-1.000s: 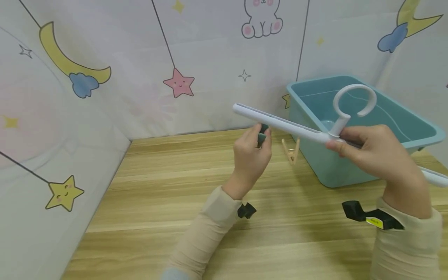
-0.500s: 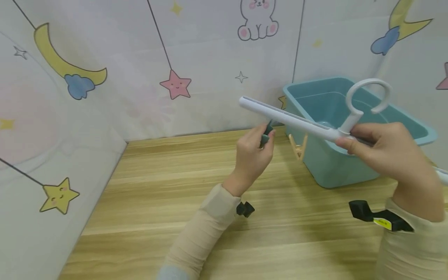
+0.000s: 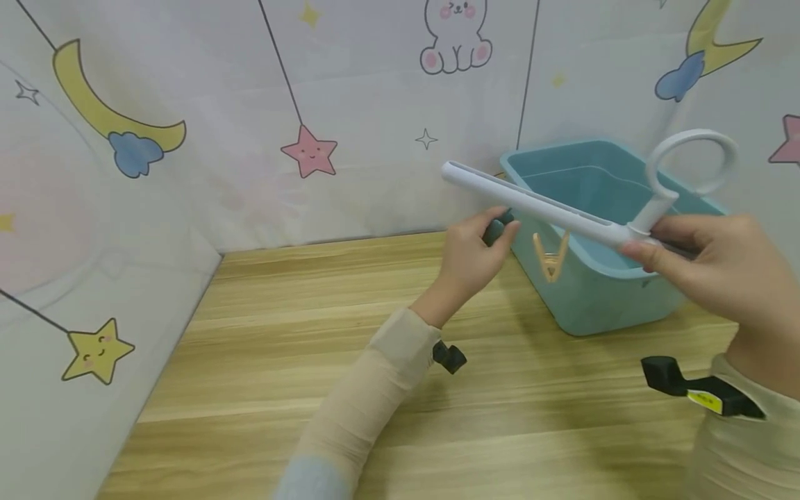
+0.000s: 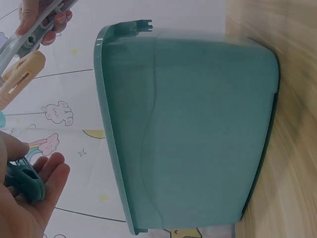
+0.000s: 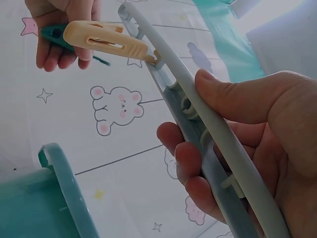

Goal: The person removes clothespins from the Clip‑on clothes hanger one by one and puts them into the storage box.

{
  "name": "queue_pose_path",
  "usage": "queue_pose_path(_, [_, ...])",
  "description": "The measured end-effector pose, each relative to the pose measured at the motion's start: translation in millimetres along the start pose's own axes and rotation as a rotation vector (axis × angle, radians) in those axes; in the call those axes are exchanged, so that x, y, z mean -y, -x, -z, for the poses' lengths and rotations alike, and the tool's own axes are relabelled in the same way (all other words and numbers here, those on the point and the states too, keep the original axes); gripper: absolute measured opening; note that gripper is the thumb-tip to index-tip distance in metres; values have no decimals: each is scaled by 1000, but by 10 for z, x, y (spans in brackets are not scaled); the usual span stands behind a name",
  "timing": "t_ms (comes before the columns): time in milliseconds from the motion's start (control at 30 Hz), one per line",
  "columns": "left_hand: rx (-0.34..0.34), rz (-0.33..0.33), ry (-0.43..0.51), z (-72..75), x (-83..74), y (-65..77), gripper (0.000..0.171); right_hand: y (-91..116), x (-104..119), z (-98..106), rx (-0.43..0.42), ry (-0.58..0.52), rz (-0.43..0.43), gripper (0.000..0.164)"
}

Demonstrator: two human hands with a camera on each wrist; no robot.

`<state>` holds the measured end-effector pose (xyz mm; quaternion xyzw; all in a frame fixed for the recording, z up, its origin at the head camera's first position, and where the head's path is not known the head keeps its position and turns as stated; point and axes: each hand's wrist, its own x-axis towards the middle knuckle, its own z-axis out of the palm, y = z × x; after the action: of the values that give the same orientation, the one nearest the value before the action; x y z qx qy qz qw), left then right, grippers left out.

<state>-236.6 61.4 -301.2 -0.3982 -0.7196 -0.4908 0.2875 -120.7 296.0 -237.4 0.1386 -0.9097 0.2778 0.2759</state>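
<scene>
My right hand (image 3: 719, 267) grips a white plastic hanger (image 3: 531, 201) near its middle, beside the open ring hook (image 3: 656, 167). The hanger is held tilted in the air, its left end higher. A peach clothespin (image 5: 104, 39) hangs from the hanger's arm, and in the head view its handles point up in a V. Just left of it, my left hand (image 3: 471, 253) holds a dark green clothespin (image 4: 25, 181) between thumb and fingers. This clothespin lies below the hanger's arm, apart from it. Fingers partly cover it in the head view.
A teal plastic tub (image 3: 612, 305) stands on the wooden table (image 3: 281, 347) behind the hanger, at the right. Behind the table hangs a pale curtain (image 3: 375, 90) printed with stars, moons and a bear.
My right hand has carried the hanger and its peach clothespin rightward and slightly up. The left hand has followed rightward with the green clothespin. The head view has shifted a little.
</scene>
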Motion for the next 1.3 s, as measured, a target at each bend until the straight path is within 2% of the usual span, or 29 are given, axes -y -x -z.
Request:
queue_pose_path(133, [97, 224, 150, -74, -37, -69, 20, 8, -12, 35, -3, 4, 5, 10])
queue_pose_path(200, [117, 305, 186, -113, -46, -107, 18, 12, -15, 52, -4, 4, 10, 11])
queue_pose_path(367, [113, 395, 202, -222, -55, -235, 14, 23, -5, 104, 2, 53, -6, 13])
queue_pose_path(500, [116, 523, 233, -321, -79, -358, 14, 31, -15, 136, -9, 63, -13, 13])
queue_pose_path(600, [83, 577, 356, -414, -80, -440, 20, 43, -23, 145, -23, 48, -15, 10])
queue_pose_path(700, [54, 572, 504, -506, -78, -502, 28, 59, -19, 154, -34, 42, -10, 8])
queue_pose_path(767, [70, 566, 538, -556, -84, -532, 30, 66, -16, 159, -38, 39, 9, 7])
queue_pose_path(867, [132, 551, 497, -619, -88, -552, 31, 75, -12, 164, -32, 40, 29, 7])
queue_pose_path(1100, [241, 446, 488, -716, -103, -571, 33, 94, -11, 180, -24, 34, 56, 6])
queue_pose_path(1300, [335, 465, 376, -818, -134, -609, 35, 118, -24, 202, -34, 31, 55, 9])
